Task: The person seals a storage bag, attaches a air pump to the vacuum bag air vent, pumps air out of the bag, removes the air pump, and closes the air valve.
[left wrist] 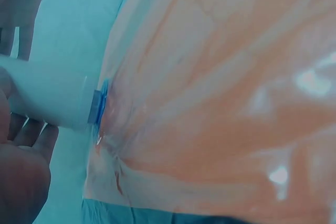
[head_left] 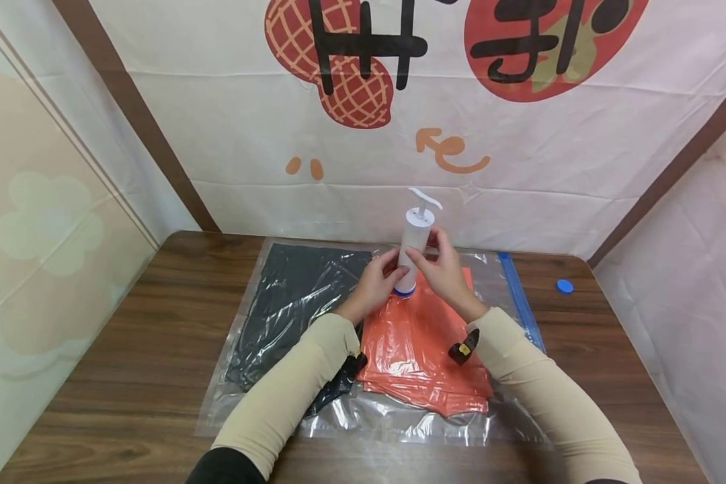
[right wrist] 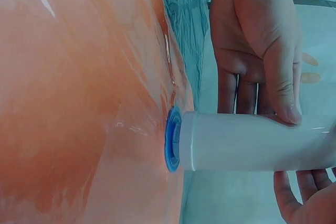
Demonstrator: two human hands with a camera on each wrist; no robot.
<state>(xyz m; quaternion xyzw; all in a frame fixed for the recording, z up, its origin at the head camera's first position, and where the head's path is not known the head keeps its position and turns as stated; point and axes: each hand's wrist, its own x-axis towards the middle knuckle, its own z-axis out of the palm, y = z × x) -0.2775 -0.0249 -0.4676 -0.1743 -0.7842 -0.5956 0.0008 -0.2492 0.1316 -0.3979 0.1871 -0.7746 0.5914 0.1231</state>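
A white hand pump [head_left: 419,234] with a curved handle stands nearly upright between both hands. My left hand [head_left: 372,282] holds its lower barrel from the left, thumb across the front. From the other side my right hand [head_left: 443,269] grips the barrel a bit higher, fingers behind it. The pump's lower end meets a round blue valve [right wrist: 172,139] on a clear vacuum storage bag [head_left: 393,422]. Under the plastic lie an orange folded item [head_left: 423,349] below the pump and a black folded item [head_left: 296,296] on the left. Wrinkles spread through the plastic beside the valve.
A small blue cap [head_left: 565,286] lies on the brown wooden table [head_left: 127,363] to the right. The bag's blue zip strip [head_left: 518,296] runs along its right edge. A printed fabric wall [head_left: 363,202] rises just behind the table, with more fabric at both sides.
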